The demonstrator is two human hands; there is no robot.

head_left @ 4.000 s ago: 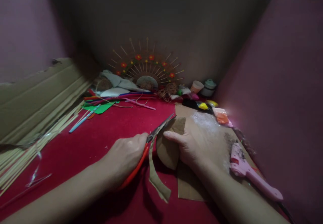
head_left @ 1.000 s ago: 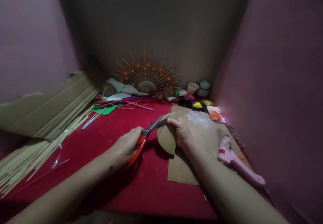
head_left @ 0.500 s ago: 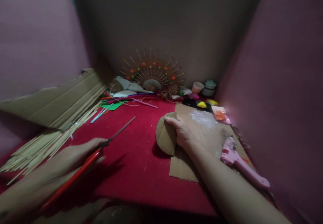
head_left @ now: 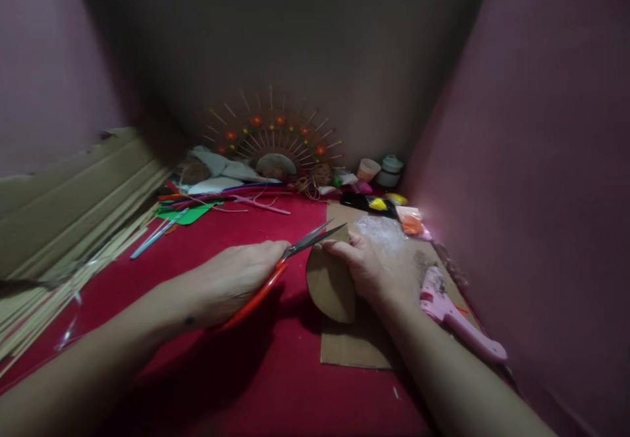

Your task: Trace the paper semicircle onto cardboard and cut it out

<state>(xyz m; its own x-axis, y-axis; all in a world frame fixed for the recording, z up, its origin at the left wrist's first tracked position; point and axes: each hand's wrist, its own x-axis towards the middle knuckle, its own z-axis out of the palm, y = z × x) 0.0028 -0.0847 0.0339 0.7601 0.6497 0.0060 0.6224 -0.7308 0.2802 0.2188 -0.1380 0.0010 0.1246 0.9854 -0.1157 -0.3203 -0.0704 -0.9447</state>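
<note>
My left hand (head_left: 235, 278) grips red-handled scissors (head_left: 275, 268); their blades are parted and point right, the tips touching the top edge of a round brown cardboard piece (head_left: 329, 286). My right hand (head_left: 367, 268) holds that cardboard piece upright by its right side, above a red cloth surface (head_left: 207, 332). Under my right wrist lies a flat cardboard sheet (head_left: 394, 260) with a whitish smear on it.
A pink glue gun (head_left: 455, 322) lies on the sheet at right. Thin wooden sticks (head_left: 59, 273) and a cardboard panel fill the left. At the back stand a fan-shaped stick ornament with red flowers (head_left: 270, 136), coloured strips, small cups (head_left: 368, 170) and clay packets.
Half a second ago my left hand with the scissors was swung out to the lower left; it has come back to the cardboard piece. The long offcut strip seen earlier is gone.
</note>
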